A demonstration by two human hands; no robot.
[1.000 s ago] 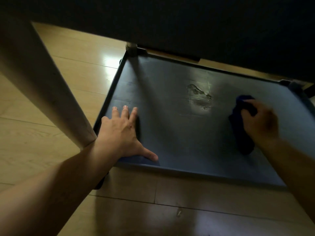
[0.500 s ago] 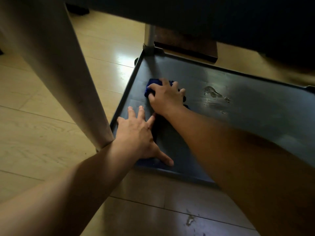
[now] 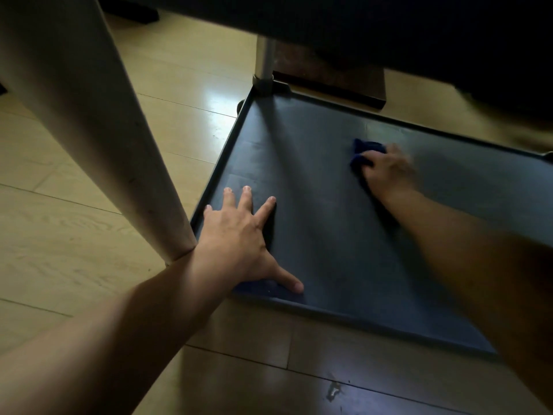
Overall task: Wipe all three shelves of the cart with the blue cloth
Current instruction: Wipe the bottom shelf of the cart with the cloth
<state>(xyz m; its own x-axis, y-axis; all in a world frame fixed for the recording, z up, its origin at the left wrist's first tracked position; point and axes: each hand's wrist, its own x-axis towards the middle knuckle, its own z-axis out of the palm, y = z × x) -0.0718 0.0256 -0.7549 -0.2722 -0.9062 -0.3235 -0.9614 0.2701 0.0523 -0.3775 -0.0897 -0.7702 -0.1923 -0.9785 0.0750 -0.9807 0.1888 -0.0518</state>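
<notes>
Pale wooden floorboards run under everything, glossy where light strikes them near the far corner of the cart. On the dark grey bottom shelf of the cart, the right hand is curled down over a bunched dark blue cloth, fingers closed on it and pressing it against the shelf surface toward the far rim, a little right of the middle; the hand is blurred, and only the cloth's far and left edges show past the knuckles. The right forearm stretches from that hand to the lower right of the view. The left hand lies flat and wide open, holding nothing, on the near left corner of the same shelf, fingers spread and pointing away, thumb stretched out along the near raised lip. Its wrist rests just beside the thick pale round post that slants up and out of view at the left. At the shelf's far left corner a slimmer light-coloured upright post rises from a dark socket. Above, a broad black underside fills the top of the view, in deep shadow. Beyond the far rim sits a dark brown block on the floor.
</notes>
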